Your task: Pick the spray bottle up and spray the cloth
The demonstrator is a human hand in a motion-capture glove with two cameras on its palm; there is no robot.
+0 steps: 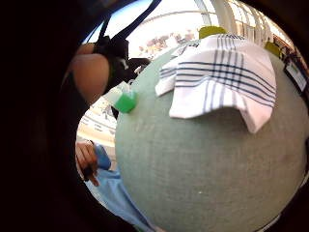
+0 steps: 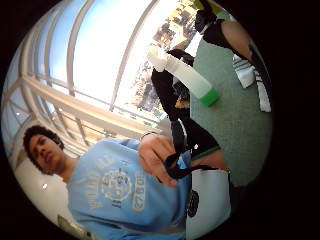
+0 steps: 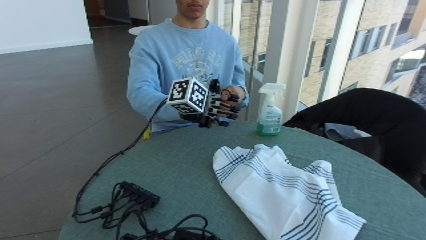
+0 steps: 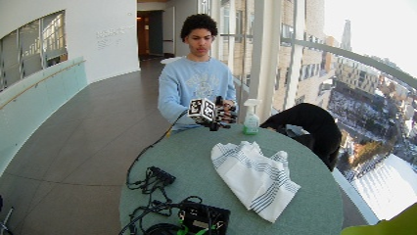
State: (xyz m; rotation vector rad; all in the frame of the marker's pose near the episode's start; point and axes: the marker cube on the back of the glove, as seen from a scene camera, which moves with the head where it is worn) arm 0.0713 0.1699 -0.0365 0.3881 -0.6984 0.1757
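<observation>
A clear spray bottle (image 3: 269,117) with a white trigger head and green liquid stands upright at the far edge of the round green table (image 3: 173,165). A white cloth (image 3: 279,190) with blue stripes lies crumpled at mid-table. My gloved right hand (image 3: 214,107) hovers above the table edge in front of the person, a short way beside the bottle, with relaxed fingers that hold nothing. The person's bare left hand (image 3: 233,94) grips a black strap of the glove. From the palm views, the bottle (image 1: 123,98) (image 2: 187,77) and cloth (image 1: 222,77) lie ahead on the table.
A black power strip with tangled cables (image 3: 136,195) lies at the near left of the table. A black chair draped with a dark jacket (image 3: 363,115) stands beyond the bottle. Tall windows and pillars run behind it.
</observation>
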